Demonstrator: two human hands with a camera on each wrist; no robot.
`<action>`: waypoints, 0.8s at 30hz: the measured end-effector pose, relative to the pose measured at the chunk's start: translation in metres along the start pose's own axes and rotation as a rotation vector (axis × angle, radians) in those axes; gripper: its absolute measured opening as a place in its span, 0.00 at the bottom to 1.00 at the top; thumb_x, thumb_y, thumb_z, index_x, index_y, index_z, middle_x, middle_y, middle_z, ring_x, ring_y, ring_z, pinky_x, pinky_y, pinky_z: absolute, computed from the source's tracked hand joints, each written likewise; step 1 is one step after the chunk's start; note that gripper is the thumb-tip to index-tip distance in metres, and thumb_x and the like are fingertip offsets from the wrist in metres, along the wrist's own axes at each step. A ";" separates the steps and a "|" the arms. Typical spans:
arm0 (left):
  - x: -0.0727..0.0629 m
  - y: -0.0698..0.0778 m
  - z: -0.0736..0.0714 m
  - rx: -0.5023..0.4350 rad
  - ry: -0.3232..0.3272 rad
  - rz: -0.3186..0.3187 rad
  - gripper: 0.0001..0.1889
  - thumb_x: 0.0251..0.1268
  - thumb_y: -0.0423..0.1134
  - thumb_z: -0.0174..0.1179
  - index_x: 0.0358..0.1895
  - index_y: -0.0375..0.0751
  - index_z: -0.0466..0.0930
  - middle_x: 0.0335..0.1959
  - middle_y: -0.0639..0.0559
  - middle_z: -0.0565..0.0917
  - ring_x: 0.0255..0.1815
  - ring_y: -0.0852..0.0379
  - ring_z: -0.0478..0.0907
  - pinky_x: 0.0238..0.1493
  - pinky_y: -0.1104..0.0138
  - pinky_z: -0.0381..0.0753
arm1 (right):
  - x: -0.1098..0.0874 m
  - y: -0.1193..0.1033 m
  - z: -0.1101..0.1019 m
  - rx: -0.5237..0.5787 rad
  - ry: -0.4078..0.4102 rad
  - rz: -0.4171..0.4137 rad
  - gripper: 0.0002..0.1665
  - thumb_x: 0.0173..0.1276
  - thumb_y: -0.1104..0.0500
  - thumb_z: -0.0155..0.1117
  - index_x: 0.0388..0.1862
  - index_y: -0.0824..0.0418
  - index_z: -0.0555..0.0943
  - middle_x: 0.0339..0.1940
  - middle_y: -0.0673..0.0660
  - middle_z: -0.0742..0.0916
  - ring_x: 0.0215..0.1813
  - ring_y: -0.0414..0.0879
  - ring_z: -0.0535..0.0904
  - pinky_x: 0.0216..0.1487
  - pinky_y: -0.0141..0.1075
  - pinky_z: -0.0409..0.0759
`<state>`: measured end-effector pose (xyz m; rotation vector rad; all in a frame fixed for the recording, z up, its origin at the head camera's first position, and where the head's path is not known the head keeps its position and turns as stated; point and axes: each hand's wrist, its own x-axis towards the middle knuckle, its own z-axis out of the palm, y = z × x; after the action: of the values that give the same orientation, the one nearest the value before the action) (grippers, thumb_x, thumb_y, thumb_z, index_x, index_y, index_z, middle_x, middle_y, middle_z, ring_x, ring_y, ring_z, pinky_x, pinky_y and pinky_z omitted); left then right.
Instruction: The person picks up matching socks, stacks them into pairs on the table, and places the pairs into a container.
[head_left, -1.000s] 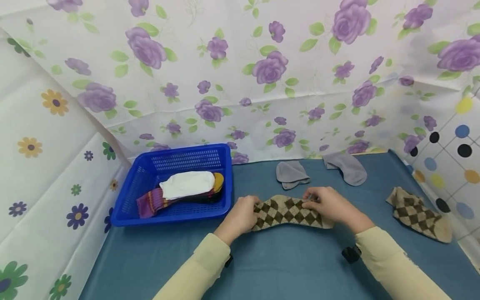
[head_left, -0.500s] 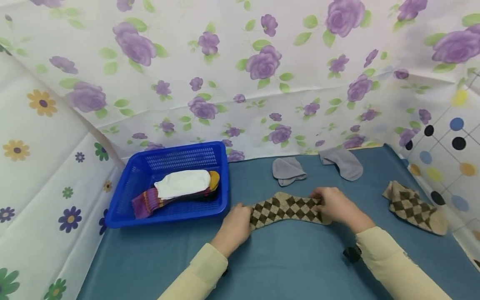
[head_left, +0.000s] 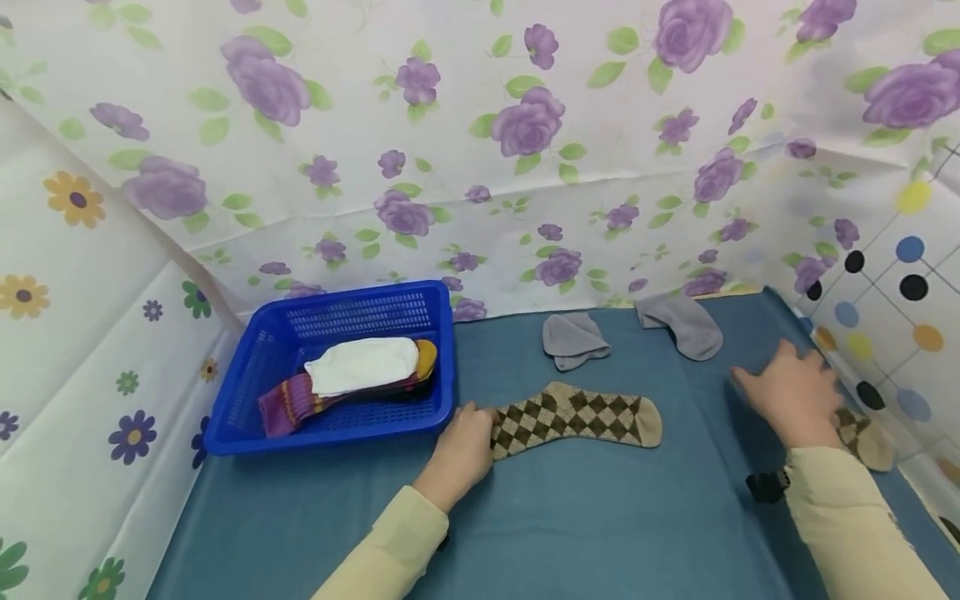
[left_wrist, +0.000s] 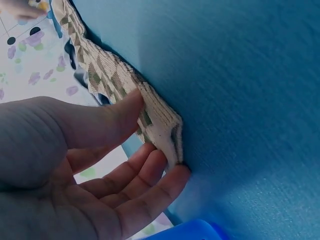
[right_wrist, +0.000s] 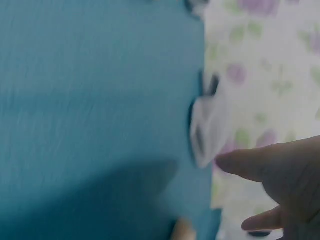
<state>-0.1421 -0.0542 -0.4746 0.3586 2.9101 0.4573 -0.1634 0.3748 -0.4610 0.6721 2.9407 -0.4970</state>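
A beige and brown diamond-patterned sock (head_left: 577,417) lies stretched out flat on the blue cloth. At its cuff end my left hand (head_left: 459,450) pinches it, thumb on top and fingers beneath, as the left wrist view shows with the ribbed cuff (left_wrist: 162,120). My right hand (head_left: 798,396) is in the air at the right, fingers spread and holding nothing. It partly covers a second diamond-patterned sock (head_left: 870,446), of which only the toe part shows. In the right wrist view, a blurred grey sock (right_wrist: 207,125) appears beyond the thumb.
At the left stands a blue plastic basket (head_left: 330,439) holding a white sock (head_left: 363,367) and a purple striped sock (head_left: 288,404). Two grey socks, one crumpled (head_left: 576,340) and one flat (head_left: 686,325), lie near the back wall. Patterned sheets enclose the table on three sides.
My right hand has let go of the sock's toe end and moved right, over the second diamond-patterned sock. The left hand keeps its pinch on the cuff; the sock now lies fully visible there.
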 end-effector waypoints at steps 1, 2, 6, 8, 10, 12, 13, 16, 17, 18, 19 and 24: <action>0.000 0.000 0.000 -0.001 -0.003 -0.002 0.19 0.56 0.22 0.57 0.49 0.45 0.81 0.41 0.45 0.78 0.44 0.48 0.75 0.40 0.58 0.78 | 0.001 0.007 0.000 -0.008 -0.043 0.034 0.63 0.58 0.26 0.51 0.71 0.74 0.47 0.63 0.87 0.54 0.58 0.84 0.53 0.46 0.73 0.59; 0.000 -0.001 0.000 -0.002 -0.006 -0.003 0.19 0.56 0.22 0.57 0.49 0.45 0.81 0.41 0.45 0.77 0.44 0.47 0.75 0.40 0.59 0.78 | 0.002 0.013 0.002 -0.020 -0.083 0.050 0.63 0.58 0.26 0.51 0.71 0.74 0.48 0.62 0.87 0.54 0.58 0.84 0.53 0.45 0.72 0.61; -0.001 -0.001 -0.001 -0.001 -0.013 0.007 0.20 0.55 0.21 0.57 0.49 0.44 0.81 0.40 0.44 0.77 0.45 0.47 0.75 0.41 0.59 0.79 | -0.002 0.020 0.011 -0.031 -0.078 -0.025 0.42 0.63 0.44 0.56 0.62 0.78 0.63 0.53 0.86 0.67 0.50 0.80 0.64 0.34 0.63 0.70; -0.002 -0.001 -0.002 -0.002 -0.015 0.013 0.20 0.55 0.21 0.57 0.49 0.44 0.81 0.40 0.44 0.77 0.46 0.47 0.76 0.44 0.59 0.79 | -0.005 0.018 0.017 -0.029 -0.009 -0.118 0.22 0.62 0.57 0.54 0.45 0.76 0.75 0.38 0.80 0.77 0.38 0.74 0.71 0.24 0.55 0.70; -0.003 -0.001 -0.003 -0.006 -0.017 0.013 0.20 0.54 0.21 0.57 0.49 0.44 0.81 0.41 0.44 0.77 0.47 0.47 0.76 0.45 0.58 0.79 | -0.009 0.014 0.022 -0.022 0.068 -0.211 0.09 0.60 0.65 0.52 0.28 0.71 0.78 0.23 0.70 0.78 0.25 0.64 0.73 0.19 0.49 0.68; -0.003 -0.001 -0.004 -0.009 -0.019 0.009 0.20 0.54 0.21 0.57 0.49 0.44 0.81 0.41 0.44 0.77 0.47 0.47 0.76 0.46 0.58 0.79 | -0.014 0.009 0.024 -0.019 0.105 -0.267 0.11 0.59 0.69 0.51 0.17 0.65 0.72 0.13 0.61 0.74 0.16 0.53 0.69 0.16 0.42 0.64; -0.004 0.000 -0.004 -0.011 -0.020 0.007 0.20 0.54 0.21 0.57 0.49 0.43 0.81 0.41 0.44 0.77 0.47 0.47 0.76 0.46 0.58 0.79 | -0.015 0.007 0.025 -0.017 0.109 -0.288 0.12 0.59 0.69 0.51 0.16 0.65 0.73 0.12 0.60 0.75 0.15 0.51 0.69 0.16 0.41 0.63; -0.004 0.000 -0.005 -0.009 -0.023 0.005 0.20 0.55 0.21 0.57 0.49 0.44 0.81 0.41 0.44 0.77 0.47 0.47 0.76 0.46 0.58 0.79 | -0.020 0.000 0.025 0.034 0.066 -0.294 0.08 0.60 0.70 0.52 0.27 0.69 0.79 0.19 0.63 0.80 0.19 0.50 0.72 0.19 0.41 0.67; -0.004 0.000 -0.005 -0.007 -0.023 0.006 0.20 0.55 0.22 0.57 0.49 0.44 0.81 0.41 0.44 0.77 0.47 0.47 0.76 0.48 0.57 0.78 | -0.022 -0.004 0.024 0.056 0.049 -0.290 0.09 0.60 0.69 0.52 0.33 0.69 0.80 0.23 0.65 0.82 0.21 0.50 0.74 0.20 0.41 0.68; -0.004 0.000 -0.005 -0.005 -0.024 0.010 0.19 0.55 0.22 0.57 0.49 0.43 0.81 0.41 0.44 0.77 0.48 0.47 0.76 0.50 0.57 0.78 | -0.023 -0.007 0.023 0.085 0.020 -0.283 0.11 0.61 0.68 0.52 0.38 0.68 0.81 0.24 0.66 0.82 0.21 0.51 0.74 0.19 0.41 0.68; -0.004 0.000 -0.005 -0.002 -0.025 0.013 0.19 0.56 0.22 0.57 0.49 0.43 0.81 0.41 0.44 0.77 0.48 0.47 0.76 0.51 0.57 0.77 | -0.024 -0.010 0.021 0.115 -0.004 -0.291 0.14 0.62 0.67 0.53 0.44 0.67 0.81 0.24 0.66 0.83 0.20 0.50 0.74 0.19 0.41 0.68; -0.004 0.001 -0.007 0.023 -0.045 0.031 0.17 0.56 0.24 0.58 0.49 0.42 0.80 0.40 0.44 0.77 0.46 0.48 0.76 0.52 0.56 0.77 | -0.037 -0.035 0.005 0.219 -0.030 -0.398 0.15 0.66 0.60 0.58 0.52 0.58 0.80 0.10 0.56 0.74 0.11 0.46 0.66 0.13 0.36 0.61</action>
<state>-0.1396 -0.0562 -0.4674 0.4130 2.8721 0.4157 -0.1451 0.3279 -0.4501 0.0841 3.0206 -0.8615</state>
